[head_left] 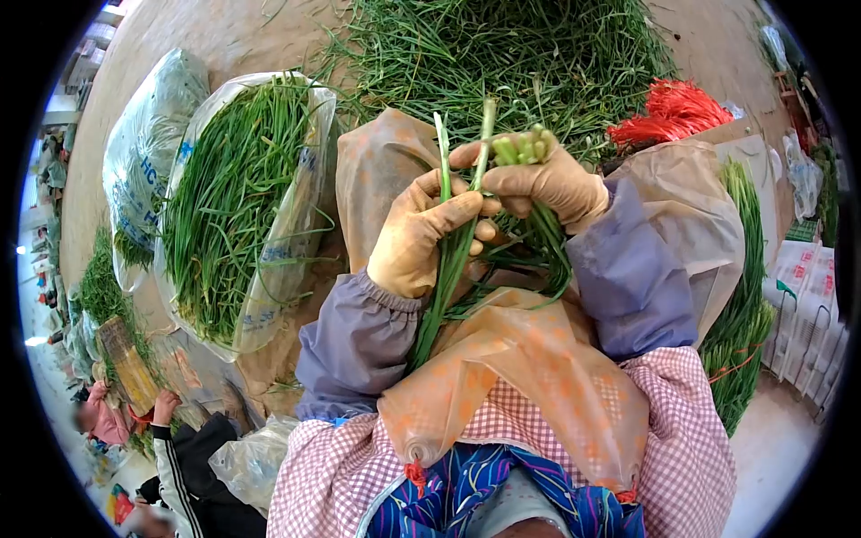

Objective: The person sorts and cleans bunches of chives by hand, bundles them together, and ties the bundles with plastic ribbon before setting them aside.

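Observation:
My left hand [414,231], in a pale glove, is closed round a few long green stalks [432,309] that look like garlic shoots; their leaves hang toward my lap and one pale tip [442,134] pokes up above the fingers. In my right hand [560,184], also gloved, is a bunch of similar stalks, its cut pale-green ends [523,146] pointing up. The thumb and fingertips of that hand also pinch a single thicker stalk [487,134] between the two hands. Below, the bunch's leaves [552,251] droop over my apron-covered lap.
A big heap of loose greens [502,54] lies ahead. At left stand an open plastic bag of greens [238,197] and another filled bag [152,143]. Red ties [673,112] lie at right, near tied bundles [735,359]. Another person's sleeve [175,475] shows at lower left.

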Action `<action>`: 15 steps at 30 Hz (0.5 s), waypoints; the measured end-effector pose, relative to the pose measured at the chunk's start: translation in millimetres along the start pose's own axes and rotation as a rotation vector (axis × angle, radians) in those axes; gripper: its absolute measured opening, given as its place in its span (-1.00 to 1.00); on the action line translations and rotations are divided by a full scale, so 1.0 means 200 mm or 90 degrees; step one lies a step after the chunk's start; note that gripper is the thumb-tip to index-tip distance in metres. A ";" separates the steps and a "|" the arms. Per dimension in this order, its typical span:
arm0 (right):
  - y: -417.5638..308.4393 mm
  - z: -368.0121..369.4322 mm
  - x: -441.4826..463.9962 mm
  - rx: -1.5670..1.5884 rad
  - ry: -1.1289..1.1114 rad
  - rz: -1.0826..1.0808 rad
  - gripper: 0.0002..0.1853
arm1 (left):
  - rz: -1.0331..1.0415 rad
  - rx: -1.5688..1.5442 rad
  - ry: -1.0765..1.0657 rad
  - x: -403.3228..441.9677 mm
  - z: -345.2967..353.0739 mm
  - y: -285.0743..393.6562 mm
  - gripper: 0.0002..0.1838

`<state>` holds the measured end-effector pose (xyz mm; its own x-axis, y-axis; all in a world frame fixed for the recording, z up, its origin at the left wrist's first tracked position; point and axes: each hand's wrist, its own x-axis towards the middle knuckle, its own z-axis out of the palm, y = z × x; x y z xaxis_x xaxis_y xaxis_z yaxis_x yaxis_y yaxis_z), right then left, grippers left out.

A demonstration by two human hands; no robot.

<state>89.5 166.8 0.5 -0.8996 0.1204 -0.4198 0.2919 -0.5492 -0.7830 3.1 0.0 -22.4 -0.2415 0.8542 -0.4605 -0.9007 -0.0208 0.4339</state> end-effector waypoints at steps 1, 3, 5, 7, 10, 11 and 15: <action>0.01 0.00 0.01 0.008 -0.007 -0.013 -0.72 | 0.017 0.011 -0.010 -0.01 0.02 0.01 -0.73; 0.06 -0.02 0.04 0.021 -0.023 -0.035 -0.83 | 0.009 0.059 0.071 -0.01 0.05 0.01 -0.74; 0.10 -0.07 0.05 -0.016 0.026 -0.041 -0.87 | 0.025 0.095 0.117 -0.01 0.05 0.00 -0.76; 0.11 -0.08 0.05 -0.039 0.069 -0.047 -0.88 | 0.063 0.122 0.127 -0.01 0.05 -0.03 -0.80; 0.09 -0.05 0.04 -0.116 0.079 -0.062 -0.87 | 0.082 0.154 0.113 -0.01 0.02 -0.01 -0.83; 0.09 -0.03 0.03 -0.134 0.078 -0.067 -0.86 | 0.079 0.164 0.122 -0.02 0.03 -0.01 -0.84; 0.10 -0.05 0.03 -0.144 0.037 -0.059 -0.85 | 0.095 0.202 0.144 -0.04 0.03 0.00 -0.84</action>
<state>92.9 164.4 -21.2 -0.9079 0.2125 -0.3612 0.2796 -0.3351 -0.8998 7.3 -3.2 -15.2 -0.4665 0.7174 -0.5174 -0.7019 0.0557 0.7101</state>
